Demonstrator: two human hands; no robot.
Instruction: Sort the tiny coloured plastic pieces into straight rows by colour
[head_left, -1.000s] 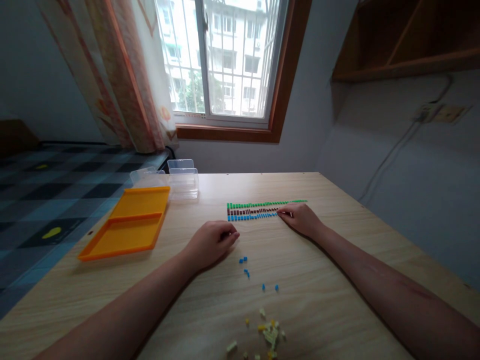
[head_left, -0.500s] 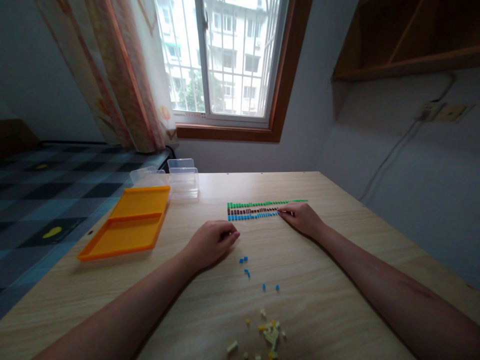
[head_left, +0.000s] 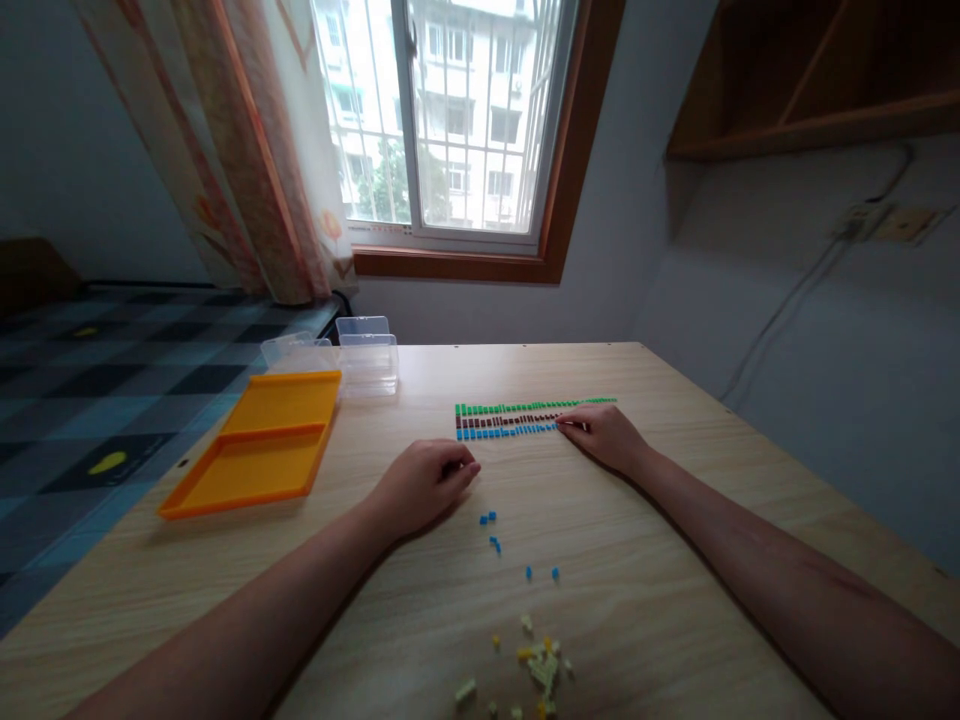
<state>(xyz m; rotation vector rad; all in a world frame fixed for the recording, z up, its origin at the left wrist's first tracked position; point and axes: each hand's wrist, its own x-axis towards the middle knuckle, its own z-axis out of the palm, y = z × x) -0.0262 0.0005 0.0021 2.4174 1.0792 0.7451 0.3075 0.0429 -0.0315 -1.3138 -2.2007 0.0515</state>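
Three long rows of tiny toy bricks lie on the table: a green row (head_left: 495, 409) at the back, a dark brown row (head_left: 487, 423) between, and a blue row (head_left: 480, 435) nearest me. My right hand (head_left: 604, 435) is closed in a pinch at the right end of the blue row, its fingertips on a small blue brick (head_left: 556, 427). Resting on the table left of the rows, my left hand (head_left: 429, 482) is curled with thumb and fingers together; whatever it may hold is hidden. Several loose blue bricks (head_left: 492, 516) lie just in front of it.
A small pile of cream and yellow bricks (head_left: 543, 668) lies at the near edge of view. On the left stand an orange two-part tray (head_left: 264, 467) and clear plastic boxes (head_left: 367, 365). A window (head_left: 457, 120), a bed (head_left: 150, 370) and a wall shelf (head_left: 817, 120) surround the table.
Both hands stay where they were, and the bricks look the same. Only the camera view has shifted very slightly.
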